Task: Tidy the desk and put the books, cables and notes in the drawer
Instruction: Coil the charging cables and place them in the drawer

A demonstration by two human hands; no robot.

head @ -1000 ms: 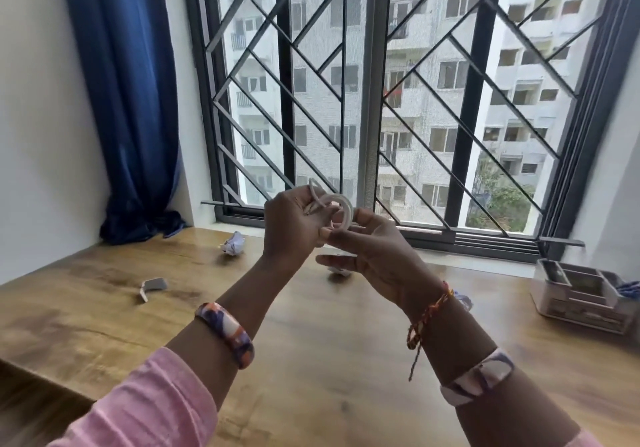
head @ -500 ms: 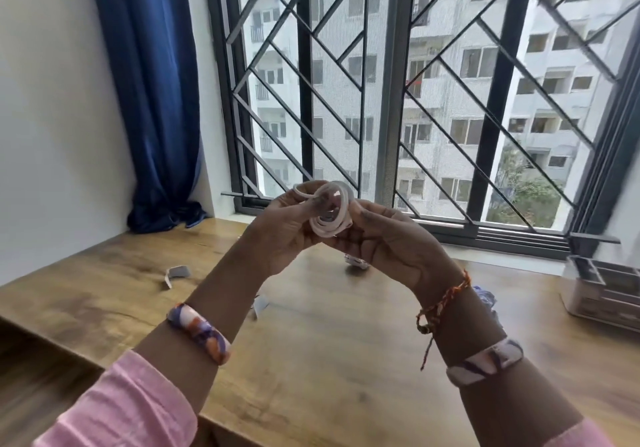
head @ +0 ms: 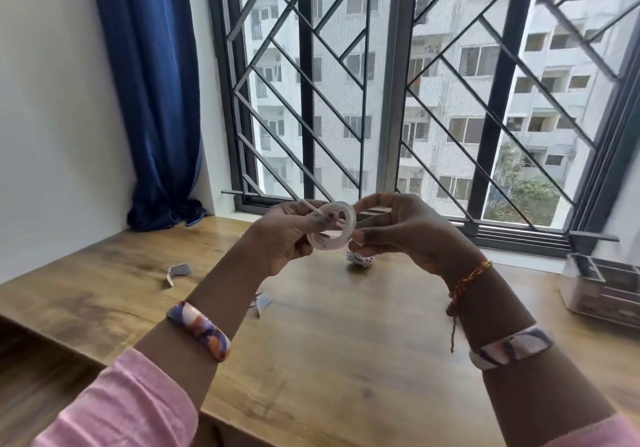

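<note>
In the last second the thin white cable point(head: 331, 225) has gone from a loose loop to a neat coil, pinched by her left hand point(head: 284, 235) and right hand point(head: 398, 228) above the wooden desk point(head: 346, 360), seemingly ready for the drawer, unseen here.

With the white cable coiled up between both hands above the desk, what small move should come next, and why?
Probably tuck the loose end into the coil. The white cable is looped into a ring, held by the left hand and right hand, with a short end sticking out near the left fingers. Securing it would keep the coil from springing open before it goes to the drawer, which is out of view.
</note>
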